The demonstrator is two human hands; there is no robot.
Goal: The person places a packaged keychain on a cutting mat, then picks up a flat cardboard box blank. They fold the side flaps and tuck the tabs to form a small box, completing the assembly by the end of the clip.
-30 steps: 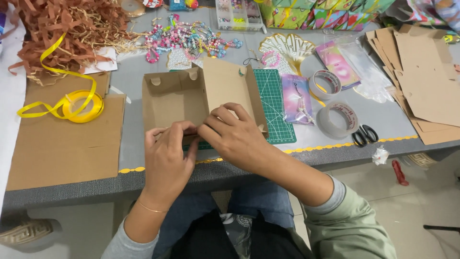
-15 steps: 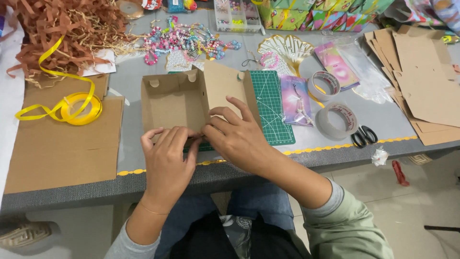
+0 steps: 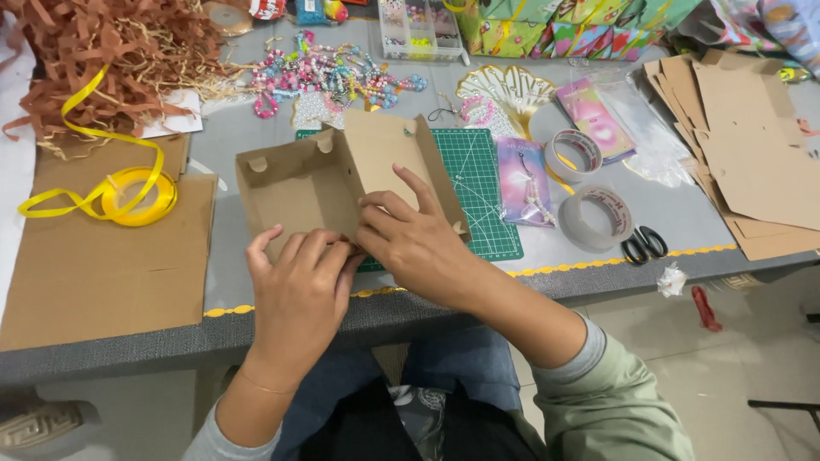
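Observation:
A brown cardboard box (image 3: 299, 183), partly folded with its flaps up, rests on the grey table (image 3: 547, 256) over a green cutting mat (image 3: 487, 201). My left hand (image 3: 295, 294) presses its fingers on the box's near edge. My right hand (image 3: 418, 243) grips the box's right panel beside it, fingers spread over the cardboard. Both hands touch each other at the box's front wall.
A flat cardboard sheet (image 3: 102, 265) and yellow ribbon (image 3: 128, 192) lie left, brown paper shred (image 3: 102, 60) behind. Beads (image 3: 333, 72) sit at the back. Tape rolls (image 3: 598, 218), black scissors (image 3: 645, 245) and stacked cardboard pieces (image 3: 752, 154) lie right. A crumpled paper scrap (image 3: 672, 280) sits at the table edge.
The hands shifted only slightly on the box's front wall; the box stays in place.

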